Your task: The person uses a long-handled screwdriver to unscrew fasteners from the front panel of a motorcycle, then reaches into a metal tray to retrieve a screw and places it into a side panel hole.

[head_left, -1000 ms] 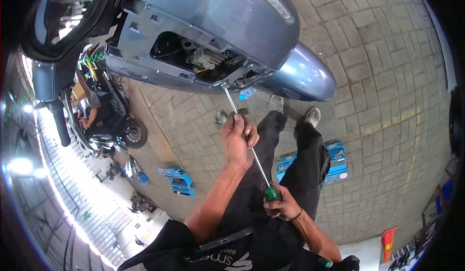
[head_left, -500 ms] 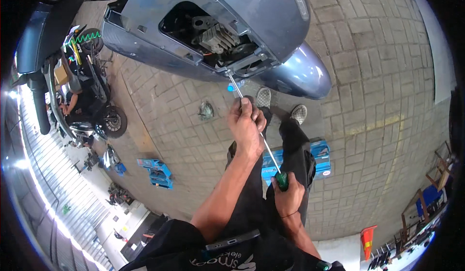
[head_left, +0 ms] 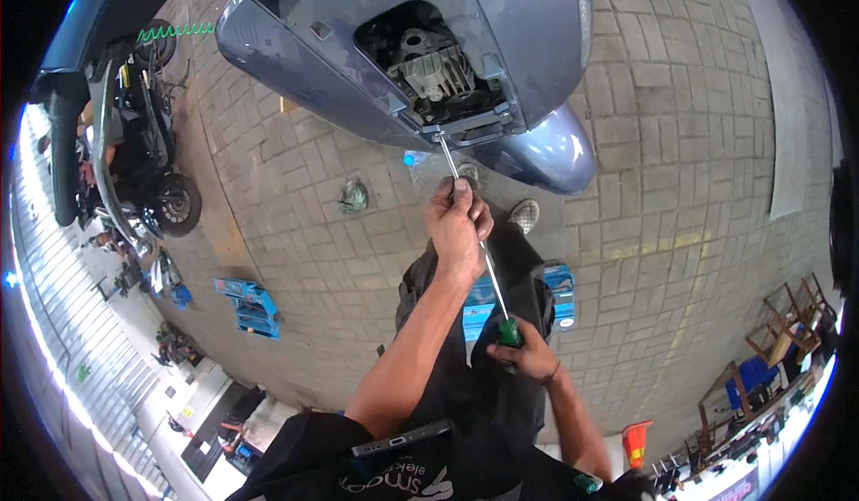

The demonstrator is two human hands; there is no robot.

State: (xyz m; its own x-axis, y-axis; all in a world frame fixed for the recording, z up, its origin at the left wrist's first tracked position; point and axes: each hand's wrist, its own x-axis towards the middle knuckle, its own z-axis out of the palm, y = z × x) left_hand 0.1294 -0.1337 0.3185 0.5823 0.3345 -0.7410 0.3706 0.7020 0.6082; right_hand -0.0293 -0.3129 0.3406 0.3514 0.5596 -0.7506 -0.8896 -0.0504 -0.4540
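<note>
My left hand (head_left: 458, 224) is closed round the long metal shaft (head_left: 493, 282) of a screwdriver. My right hand (head_left: 530, 353) grips its green handle (head_left: 509, 333) lower down, over my legs. The shaft's upper end meets a bracket (head_left: 437, 134) at the lower edge of the grey-blue scooter body (head_left: 528, 36); the exact tip is too small to make out. An opening (head_left: 394, 40) in that body shows a finned metal part (head_left: 438, 76) inside. The rounded front mudguard (head_left: 564, 157) sits just right of the bracket.
Another scooter (head_left: 134, 152) stands left, with a green coiled hose (head_left: 179, 30) beside it. Blue toolboxes (head_left: 255, 309) lie on the paving, one under my legs (head_left: 523, 268). A bottle (head_left: 414, 159), a small bag (head_left: 353, 197), wooden chairs (head_left: 778, 331) and an orange cone (head_left: 636, 443) are also around.
The scooter opening has shifted right in the view as the camera moved. Both hands stay on the screwdriver; my right hand has changed its angle on the handle, its thumb now toward the left.
</note>
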